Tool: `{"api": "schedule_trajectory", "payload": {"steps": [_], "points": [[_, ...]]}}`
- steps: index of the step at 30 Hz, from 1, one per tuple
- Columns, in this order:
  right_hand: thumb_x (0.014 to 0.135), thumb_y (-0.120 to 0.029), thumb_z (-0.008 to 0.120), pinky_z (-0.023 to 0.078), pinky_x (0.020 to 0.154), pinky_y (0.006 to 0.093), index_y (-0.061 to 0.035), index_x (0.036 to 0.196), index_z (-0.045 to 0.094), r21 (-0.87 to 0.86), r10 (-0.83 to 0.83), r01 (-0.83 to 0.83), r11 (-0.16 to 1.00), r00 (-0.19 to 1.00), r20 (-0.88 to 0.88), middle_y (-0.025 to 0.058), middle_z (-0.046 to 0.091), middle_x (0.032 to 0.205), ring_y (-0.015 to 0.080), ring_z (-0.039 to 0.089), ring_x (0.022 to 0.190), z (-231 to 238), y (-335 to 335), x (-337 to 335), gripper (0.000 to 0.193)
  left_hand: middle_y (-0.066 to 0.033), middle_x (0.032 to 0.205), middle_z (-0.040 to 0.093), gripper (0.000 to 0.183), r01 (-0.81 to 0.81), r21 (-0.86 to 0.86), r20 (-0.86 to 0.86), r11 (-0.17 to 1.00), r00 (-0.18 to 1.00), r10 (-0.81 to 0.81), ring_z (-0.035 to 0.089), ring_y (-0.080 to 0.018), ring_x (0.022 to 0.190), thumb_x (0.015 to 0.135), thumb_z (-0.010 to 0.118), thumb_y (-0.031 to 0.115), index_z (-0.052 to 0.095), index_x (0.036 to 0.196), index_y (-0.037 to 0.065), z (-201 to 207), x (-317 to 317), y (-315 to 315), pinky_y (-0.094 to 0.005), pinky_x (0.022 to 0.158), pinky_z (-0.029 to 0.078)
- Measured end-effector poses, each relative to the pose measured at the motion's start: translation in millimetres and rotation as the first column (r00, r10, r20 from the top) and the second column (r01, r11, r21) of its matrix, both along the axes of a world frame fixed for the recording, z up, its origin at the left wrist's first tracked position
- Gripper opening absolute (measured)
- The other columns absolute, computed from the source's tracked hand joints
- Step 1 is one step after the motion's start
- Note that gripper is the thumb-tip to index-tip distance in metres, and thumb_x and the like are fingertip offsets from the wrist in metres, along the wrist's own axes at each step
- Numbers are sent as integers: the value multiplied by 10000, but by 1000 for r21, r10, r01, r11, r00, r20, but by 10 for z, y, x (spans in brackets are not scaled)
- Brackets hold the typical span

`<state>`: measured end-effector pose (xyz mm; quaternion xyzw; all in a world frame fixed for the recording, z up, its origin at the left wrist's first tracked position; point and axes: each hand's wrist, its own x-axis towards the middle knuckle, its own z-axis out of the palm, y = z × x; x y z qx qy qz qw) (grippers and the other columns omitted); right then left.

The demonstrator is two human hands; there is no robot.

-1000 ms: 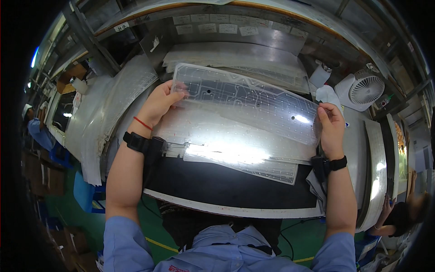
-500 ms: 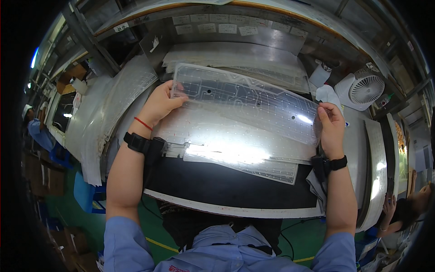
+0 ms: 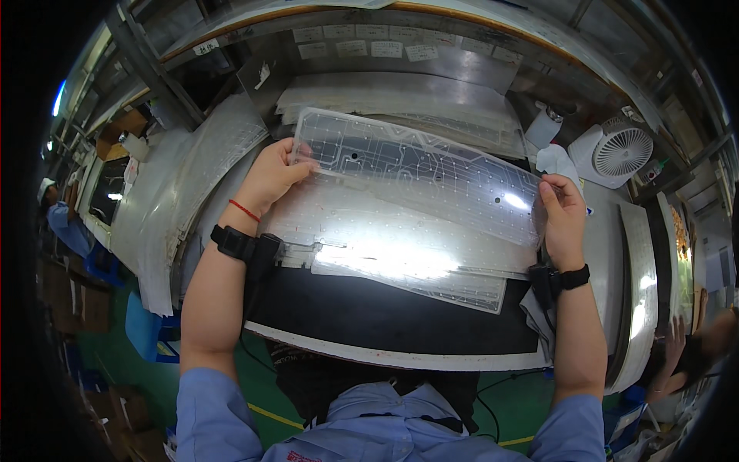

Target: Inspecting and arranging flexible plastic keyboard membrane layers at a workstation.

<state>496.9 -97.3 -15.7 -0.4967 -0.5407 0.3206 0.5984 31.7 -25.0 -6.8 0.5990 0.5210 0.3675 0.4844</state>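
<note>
Left hand (image 3: 271,175) pinches the left end of a clear plastic sheet (image 3: 419,173), thumb on top, fingers curled underneath. Right hand (image 3: 563,217) clamps the sheet's right end the same way, thumb over the edge. The sheet is long, see-through, printed with a fine grid of lines and a few dark round holes; held raised and tilted over the workbench (image 3: 400,316), stretched between the two hands. Bright lamp glare on its right part. Just below it, a second sheet of the same kind (image 3: 400,258) lies flat on the black mat of the workbench, strongly lit from beneath or by reflection, cannot tell which; the raised sheet overlaps its far edge. Both wrists carry black bands; a thin red cord on the left wrist. Behind the raised sheet, a pile of similar sheets (image 3: 408,104) rests against the back of the bench. Left of the left hand, a further heap of clear sheets (image 3: 185,192) drapes over the bench side. Right, beyond the right hand, a small white fan (image 3: 620,154) stands near a white roll (image 3: 545,127) and a crumpled white cloth (image 3: 556,162). At the far left edge another person in blue (image 3: 61,223); at the lower right edge, another person's hand (image 3: 676,339).
</note>
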Motion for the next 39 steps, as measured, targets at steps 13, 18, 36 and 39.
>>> {"api": "schedule_trajectory", "payload": {"steps": [13, 18, 36, 39], "points": [[934, -68, 647, 429, 747, 199, -6, 1089, 638, 12, -11, 10, 1000, 1000, 13, -10, 628, 947, 58, 541, 833, 2, -4, 1, 167, -32, 912, 643, 318, -7, 37, -4, 999, 1000, 7, 584, -73, 757, 821, 708, 75, 572, 1095, -12, -3, 12, -9, -217, 678, 480], [934, -65, 646, 430, 751, 201, -7, 1088, 638, 10, -2, 2, 1000, 1000, 3, -8, 627, 949, 60, 541, 835, -6, 3, 10, 165, -14, 852, 643, 298, -12, 1, 5, 1000, 1000, 12, 569, -59, 704, 821, 694, 61, 569, 1082, -11, 39, 31, -14, -207, 635, 463], [936, -56, 641, 426, 764, 201, -10, 1089, 637, 2, -2, 2, 1000, 1000, -2, -18, 621, 952, 56, 538, 851, 0, 2, -6, 160, -32, 910, 677, 332, -20, 37, 14, 999, 1000, 19, 582, -73, 750, 896, 693, 175, 567, 1153, 8, 2, 35, -1, -214, 667, 469], [935, -56, 642, 428, 764, 202, -11, 1089, 637, -3, -3, 3, 1000, 1000, 8, -16, 623, 951, 58, 541, 848, 2, 1, -9, 161, -39, 905, 669, 391, -40, 64, 56, 997, 998, 36, 579, -71, 733, 854, 731, 144, 543, 1168, 7, -3, 99, -26, -221, 674, 478]]}}
